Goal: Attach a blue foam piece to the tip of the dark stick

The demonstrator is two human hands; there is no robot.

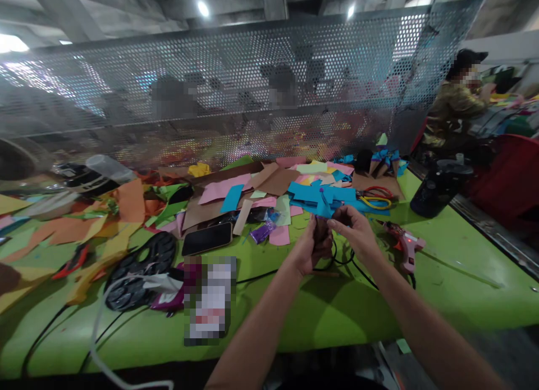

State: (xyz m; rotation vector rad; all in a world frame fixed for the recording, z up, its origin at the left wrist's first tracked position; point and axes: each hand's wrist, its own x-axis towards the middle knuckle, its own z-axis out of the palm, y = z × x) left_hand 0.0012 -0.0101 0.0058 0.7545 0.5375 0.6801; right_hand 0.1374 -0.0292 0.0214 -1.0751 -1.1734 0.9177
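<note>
My left hand [312,248] is closed round a dark brown paper roll or cone [322,231], held upright above the green table [328,311]. My right hand [354,228] pinches at the top of the same piece with thumb and fingertips. Just behind my hands lies a heap of blue paper pieces [322,198]. A pink glue gun [405,244] lies on the table to the right of my right hand, its black cable running under my hands.
Coloured paper scraps [236,190] cover the table's back and left. A dark phone [207,238], a black sandal [141,269], red-and-yellow scissors [374,198] and a black container [435,190] lie around. A perforated metal screen [252,86] stands behind. Another person [457,106] sits at far right.
</note>
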